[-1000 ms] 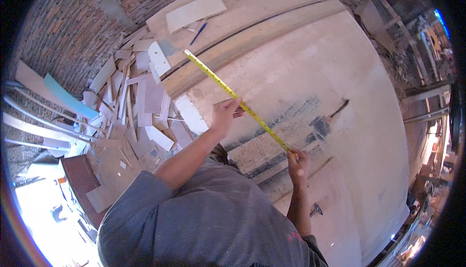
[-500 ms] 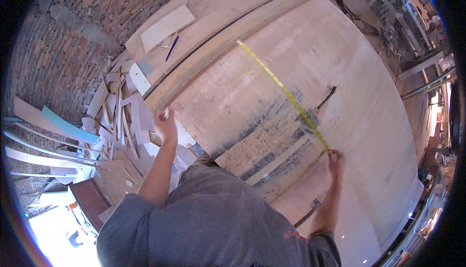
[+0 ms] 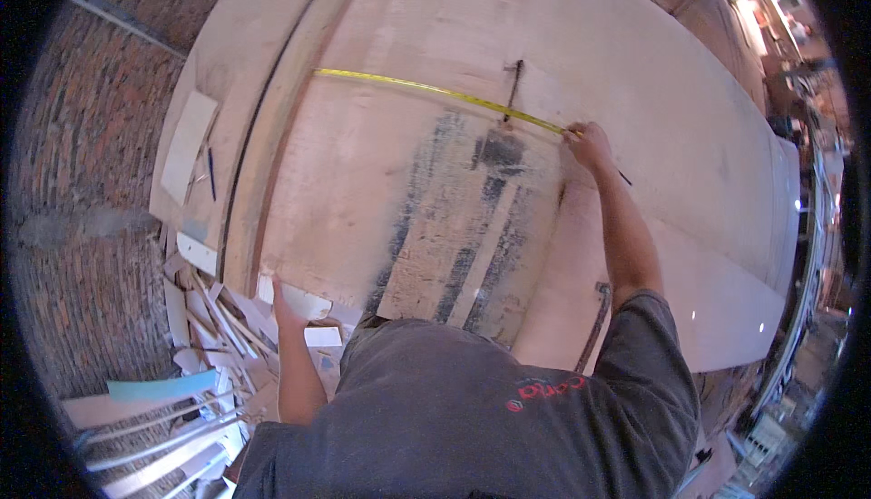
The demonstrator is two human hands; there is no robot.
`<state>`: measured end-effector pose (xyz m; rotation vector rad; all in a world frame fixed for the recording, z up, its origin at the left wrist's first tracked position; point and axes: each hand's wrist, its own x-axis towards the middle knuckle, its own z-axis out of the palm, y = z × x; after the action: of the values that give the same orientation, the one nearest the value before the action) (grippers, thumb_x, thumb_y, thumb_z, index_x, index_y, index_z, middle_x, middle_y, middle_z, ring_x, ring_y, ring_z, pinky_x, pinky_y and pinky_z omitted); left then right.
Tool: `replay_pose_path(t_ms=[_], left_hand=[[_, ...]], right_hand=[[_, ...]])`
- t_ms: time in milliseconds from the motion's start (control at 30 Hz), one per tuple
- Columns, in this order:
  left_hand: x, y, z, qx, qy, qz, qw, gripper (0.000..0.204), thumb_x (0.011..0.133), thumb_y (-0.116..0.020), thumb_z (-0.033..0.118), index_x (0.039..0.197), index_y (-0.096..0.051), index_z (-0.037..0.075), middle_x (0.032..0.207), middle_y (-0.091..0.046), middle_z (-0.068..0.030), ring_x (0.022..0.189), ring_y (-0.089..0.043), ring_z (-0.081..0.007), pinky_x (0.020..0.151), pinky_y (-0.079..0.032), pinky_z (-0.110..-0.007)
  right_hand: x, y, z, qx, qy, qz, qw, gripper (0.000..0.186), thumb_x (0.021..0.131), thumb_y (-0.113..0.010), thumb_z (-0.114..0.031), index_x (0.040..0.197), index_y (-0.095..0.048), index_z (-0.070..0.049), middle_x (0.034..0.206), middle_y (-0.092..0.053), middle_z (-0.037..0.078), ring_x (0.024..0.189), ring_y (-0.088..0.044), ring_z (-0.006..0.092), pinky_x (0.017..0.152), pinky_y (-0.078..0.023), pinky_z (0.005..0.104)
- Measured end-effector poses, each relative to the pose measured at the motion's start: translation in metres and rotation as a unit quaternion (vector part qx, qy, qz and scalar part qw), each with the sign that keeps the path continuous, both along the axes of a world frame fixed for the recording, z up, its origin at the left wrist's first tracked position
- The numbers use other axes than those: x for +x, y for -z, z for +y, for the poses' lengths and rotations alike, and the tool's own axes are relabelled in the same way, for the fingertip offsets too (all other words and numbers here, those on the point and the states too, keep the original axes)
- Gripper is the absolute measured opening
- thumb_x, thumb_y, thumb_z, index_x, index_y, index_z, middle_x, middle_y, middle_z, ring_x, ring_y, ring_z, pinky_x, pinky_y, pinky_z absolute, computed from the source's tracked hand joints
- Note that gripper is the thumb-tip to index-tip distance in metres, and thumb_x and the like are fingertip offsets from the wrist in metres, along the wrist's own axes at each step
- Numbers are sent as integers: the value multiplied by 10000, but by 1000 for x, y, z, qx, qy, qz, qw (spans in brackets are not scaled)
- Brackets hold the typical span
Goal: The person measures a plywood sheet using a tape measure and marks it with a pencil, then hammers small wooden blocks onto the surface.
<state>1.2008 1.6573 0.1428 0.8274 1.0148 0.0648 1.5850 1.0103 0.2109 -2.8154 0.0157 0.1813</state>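
A yellow tape measure blade [image 3: 408,84] stretches across a large, pale wooden board [image 3: 390,27], from a long wooden strip [image 3: 263,163] at the left to my right hand. My right hand [image 3: 590,147] is closed round the blade's right end. The tape's case is not visible. Just past my right wrist, the tip of a thin dark stick [image 3: 625,178] shows; the forearm hides the rest. My left hand [image 3: 286,307] is at the board's near left corner, beside the strip's near end. Its fingers are mostly hidden.
On the far left part of the board lie a pale offcut [image 3: 188,147] and a blue pen [image 3: 211,175]. Wood scraps [image 3: 213,313] are heaped below the left corner, by a brick wall [image 3: 82,154]. A dark slot [image 3: 593,327] cuts the board near my right elbow.
The view has turned, so the board appears rotated. My right hand has moved farther from my body with the tape end. My left hand stays near the corner, lower in view.
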Motion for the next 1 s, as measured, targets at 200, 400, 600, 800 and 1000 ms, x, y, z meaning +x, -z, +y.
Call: replay_pose_path(t_ms=[200, 400, 600, 800, 1000], left_hand=[[16, -25, -9, 24, -30, 42, 998, 773, 897, -626, 596, 1457, -448, 94, 1453, -508, -124, 1302, -495, -369, 1072, -415, -547], [1, -7, 11, 29, -34, 28, 999, 726, 910, -635, 557, 1441, -471, 90, 1430, -530, -124, 1291, -510, -345, 1080, -423, -508], [8, -11, 8, 34, -43, 52, 997, 717, 915, -638, 541, 1434, -479, 72, 1424, -538, -122, 1289, -517, -330, 1089, -420, -479], [9, -15, 14, 43, -38, 35, 998, 723, 915, -634, 540, 1438, -472, 68, 1436, -528, -125, 1301, -506, -341, 1097, -400, -512], [24, -25, 26, 47, -40, 62, 996, 734, 914, -634, 538, 1449, -458, 67, 1453, -509, -129, 1313, -495, -343, 1104, -388, -516]], right_hand=[[-11, 1, -9, 6, 12, 0, 1000, 275, 869, -668, -352, 1028, -763, -148, 972, -652, 189, 953, -634, 370, 853, -506, 459], [-14, -3, 1, -9, 27, 8, 1000, 314, 878, -632, -380, 1049, -756, -148, 980, -660, 189, 994, -630, 366, 898, -504, 465], [-13, 3, 1, -20, 41, -6, 999, 274, 871, -659, -347, 1035, -761, -153, 971, -659, 182, 960, -638, 360, 854, -515, 456], [-13, 9, 7, -3, 8, -43, 999, 265, 869, -671, -322, 1016, -762, -122, 968, -672, 179, 945, -640, 354, 841, -519, 448], [-11, 10, 27, 1, 2, -58, 998, 254, 876, -663, -318, 1015, -761, -130, 953, -670, 168, 932, -644, 346, 841, -519, 451]])
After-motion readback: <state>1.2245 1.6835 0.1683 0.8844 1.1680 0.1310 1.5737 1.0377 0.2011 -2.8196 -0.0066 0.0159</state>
